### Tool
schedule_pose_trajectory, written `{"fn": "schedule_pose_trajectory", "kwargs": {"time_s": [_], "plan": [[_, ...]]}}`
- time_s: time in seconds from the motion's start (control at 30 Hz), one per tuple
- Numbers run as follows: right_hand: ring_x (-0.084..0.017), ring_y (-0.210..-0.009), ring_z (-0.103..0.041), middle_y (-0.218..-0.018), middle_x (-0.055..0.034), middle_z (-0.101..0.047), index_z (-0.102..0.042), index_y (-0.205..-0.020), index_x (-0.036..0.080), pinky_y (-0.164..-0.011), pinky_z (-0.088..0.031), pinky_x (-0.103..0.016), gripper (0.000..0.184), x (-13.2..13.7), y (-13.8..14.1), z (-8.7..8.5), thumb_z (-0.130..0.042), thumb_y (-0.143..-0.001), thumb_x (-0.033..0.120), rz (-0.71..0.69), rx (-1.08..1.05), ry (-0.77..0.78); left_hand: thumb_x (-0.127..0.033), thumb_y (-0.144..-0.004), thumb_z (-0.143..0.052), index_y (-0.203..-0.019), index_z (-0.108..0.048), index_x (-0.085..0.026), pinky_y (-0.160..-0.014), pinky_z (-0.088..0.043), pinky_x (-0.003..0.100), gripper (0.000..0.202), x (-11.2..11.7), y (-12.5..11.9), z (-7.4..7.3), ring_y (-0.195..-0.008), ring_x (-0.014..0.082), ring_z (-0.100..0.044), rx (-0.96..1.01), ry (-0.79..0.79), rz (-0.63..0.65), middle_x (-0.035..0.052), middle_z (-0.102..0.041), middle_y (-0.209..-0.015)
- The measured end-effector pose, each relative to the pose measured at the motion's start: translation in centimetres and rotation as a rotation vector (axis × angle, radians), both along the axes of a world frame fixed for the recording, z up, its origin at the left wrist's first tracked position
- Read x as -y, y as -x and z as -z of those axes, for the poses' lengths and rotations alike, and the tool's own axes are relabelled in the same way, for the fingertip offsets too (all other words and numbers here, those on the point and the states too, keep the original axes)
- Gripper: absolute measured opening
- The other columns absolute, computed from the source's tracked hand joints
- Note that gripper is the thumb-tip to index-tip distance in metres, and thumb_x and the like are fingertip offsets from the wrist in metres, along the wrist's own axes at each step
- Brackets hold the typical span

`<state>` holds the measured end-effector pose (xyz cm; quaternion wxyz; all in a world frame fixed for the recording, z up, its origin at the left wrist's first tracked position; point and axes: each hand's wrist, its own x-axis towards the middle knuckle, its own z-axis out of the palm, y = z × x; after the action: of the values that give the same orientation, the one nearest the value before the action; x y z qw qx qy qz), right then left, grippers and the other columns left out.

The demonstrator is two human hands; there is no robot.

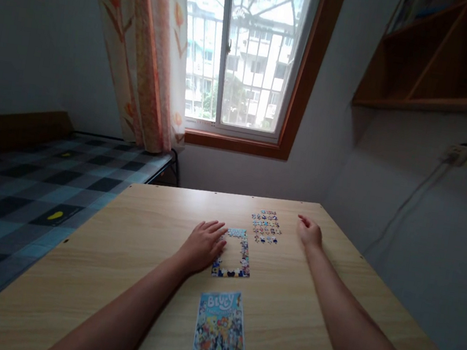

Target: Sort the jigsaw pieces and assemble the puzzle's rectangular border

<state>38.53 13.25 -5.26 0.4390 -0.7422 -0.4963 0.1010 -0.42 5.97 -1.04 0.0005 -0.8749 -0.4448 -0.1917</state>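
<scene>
My left hand point(204, 245) lies with fingers spread over the left side of a jigsaw border point(246, 259), hiding part of that side. The border is a rectangle of joined, colourful pieces with bare wood inside it. Beyond it and to the right, loose puzzle pieces point(266, 224) are laid out in several rows. To the right of those rows, apart from them, is my right hand point(309, 233). One finger points left and the others are partly curled; no piece shows in it. Nearer me lies a printed Bluey picture sheet point(218, 336) in blue and many colours.
Everything rests on a light wooden table point(137, 231). A bed with a checked cover point(62, 173) stands on the left. Ahead are a curtain point(146, 56) and a barred window point(255, 55). A wooden shelf point(443, 60) and a wall socket point(460, 155) with a cord are at right.
</scene>
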Motion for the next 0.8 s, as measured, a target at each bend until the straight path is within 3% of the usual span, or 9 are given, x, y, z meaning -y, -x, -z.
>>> {"fn": "schedule_pose_trajectory", "kwargs": {"time_s": [0.13, 0.3, 0.47, 0.8], "plan": [[-0.024, -0.104, -0.069, -0.117, -0.0087, -0.074, -0.072, -0.125, 0.022, -0.090, -0.051, -0.029, 0.044, -0.3, 1.3, 0.2, -0.054, -0.085, 0.026, -0.059, 0.128, 0.074, -0.041, -0.100, -0.042, -0.140, -0.059, -0.019, -0.120, -0.031, 0.046, 0.049, -0.2, -0.1, 0.1, -0.141, 0.0261, -0.044, -0.013, 0.044, 0.050, 0.0115, -0.053, -0.150], [-0.026, -0.122, -0.059, -0.132, -0.0091, -0.068, -0.068, -0.130, 0.023, -0.106, -0.042, -0.032, 0.046, -0.3, 1.7, 0.0, -0.052, -0.087, 0.025, -0.089, 0.267, 0.130, -0.044, -0.102, -0.036, -0.145, -0.055, -0.017, -0.120, -0.032, 0.045, 0.054, -1.1, 0.2, 0.8, -0.142, 0.0249, -0.043, 0.023, 0.086, -0.069, 0.0134, -0.051, -0.151], [-0.025, -0.124, -0.058, -0.134, -0.0079, -0.066, -0.067, -0.132, 0.024, -0.106, -0.041, -0.030, 0.044, -0.1, 1.8, -0.1, -0.046, -0.093, 0.028, -0.098, 0.328, 0.164, -0.045, -0.101, -0.036, -0.143, -0.057, -0.018, -0.119, -0.034, 0.045, 0.054, -1.6, 0.4, 1.2, -0.140, 0.0252, -0.046, 0.073, 0.090, -0.090, 0.0123, -0.054, -0.149], [-0.025, -0.125, -0.058, -0.135, -0.0094, -0.065, -0.067, -0.131, 0.020, -0.108, -0.040, -0.031, 0.044, -0.2, 2.0, -0.3, -0.042, -0.095, 0.023, -0.102, 0.392, 0.194, -0.046, -0.100, -0.030, -0.131, -0.065, -0.013, -0.117, -0.038, 0.044, 0.058, -2.2, 1.0, 1.1, -0.133, 0.0242, -0.053, 0.375, 0.132, -0.103, 0.0129, -0.062, -0.139]]}}
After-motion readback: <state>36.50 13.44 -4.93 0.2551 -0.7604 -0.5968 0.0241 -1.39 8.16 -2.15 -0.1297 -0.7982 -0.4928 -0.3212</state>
